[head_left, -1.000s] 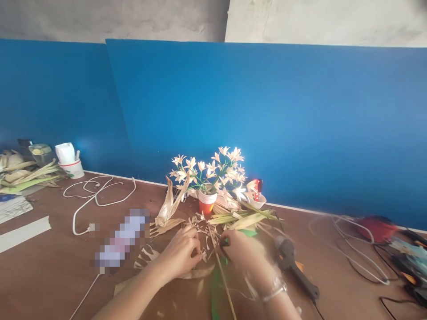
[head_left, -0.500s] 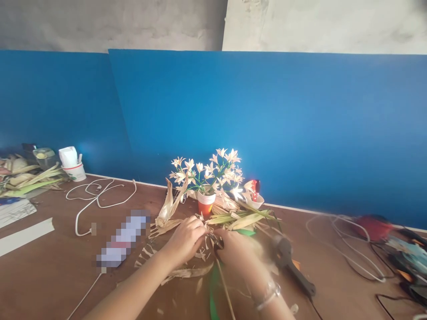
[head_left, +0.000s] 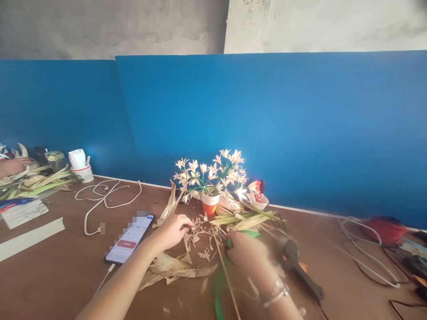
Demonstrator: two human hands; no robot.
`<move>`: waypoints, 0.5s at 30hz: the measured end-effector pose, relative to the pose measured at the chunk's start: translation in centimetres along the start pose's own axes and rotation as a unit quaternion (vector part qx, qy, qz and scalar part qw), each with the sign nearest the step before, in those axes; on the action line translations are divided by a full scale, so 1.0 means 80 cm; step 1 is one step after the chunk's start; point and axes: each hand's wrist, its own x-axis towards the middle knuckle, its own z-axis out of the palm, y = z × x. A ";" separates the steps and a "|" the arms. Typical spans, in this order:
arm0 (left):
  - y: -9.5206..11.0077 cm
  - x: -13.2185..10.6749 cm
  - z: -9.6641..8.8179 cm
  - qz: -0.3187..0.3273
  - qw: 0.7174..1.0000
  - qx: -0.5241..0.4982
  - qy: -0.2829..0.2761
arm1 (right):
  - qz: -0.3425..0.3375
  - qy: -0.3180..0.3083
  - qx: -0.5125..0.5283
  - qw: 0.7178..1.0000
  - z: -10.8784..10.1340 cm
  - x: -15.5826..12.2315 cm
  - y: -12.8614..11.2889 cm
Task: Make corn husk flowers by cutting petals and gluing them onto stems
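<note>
My left hand is closed in a pinch on a small dry husk piece among cut husk scraps on the brown table. My right hand is blurred and closed around a thin wooden stick with green tape near it. Just behind both hands stands an orange paper cup holding cream husk flowers on green stems.
A phone on a white cable lies left of my left hand. A black glue gun lies right of my right hand. Green leaves, a white bowl, cables and a blue back panel. Another person's hand at far left.
My left hand has drawn away from my right hand toward the left, pinching a husk piece. The view has shifted slightly, and the phone screen now shows.
</note>
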 end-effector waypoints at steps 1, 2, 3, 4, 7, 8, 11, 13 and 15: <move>0.000 -0.004 0.001 -0.006 1.000 0.004 -0.016 | -0.011 -0.003 -0.001 1.000 0.001 0.001 0.001; 0.000 -0.007 0.004 -0.009 0.999 0.017 -0.027 | -0.020 -0.007 -0.004 1.000 0.002 0.001 0.001; 0.000 -0.009 0.009 -0.011 0.999 0.036 -0.034 | -0.025 -0.011 -0.007 1.000 0.003 0.001 0.002; 0.000 -0.011 0.014 -0.010 0.998 0.055 -0.040 | -0.028 -0.016 -0.009 0.999 0.004 0.001 0.002; -0.002 -0.013 0.028 -0.002 0.995 0.086 -0.043 | -0.045 -0.023 -0.008 0.999 0.000 -0.003 0.003; -0.003 -0.013 0.030 0.000 0.995 0.087 -0.041 | -0.042 -0.016 -0.004 0.999 -0.002 -0.004 0.003; -0.004 -0.012 0.029 0.002 0.996 0.081 -0.028 | -0.025 0.009 0.044 0.999 -0.012 -0.007 0.000; 0.002 -0.010 0.023 -0.015 0.999 0.034 -0.004 | -0.035 0.005 0.115 0.993 -0.013 -0.006 -0.002; 0.014 -0.008 0.016 -0.058 0.995 -0.072 0.026 | -0.052 -0.020 0.255 0.965 -0.008 -0.002 -0.006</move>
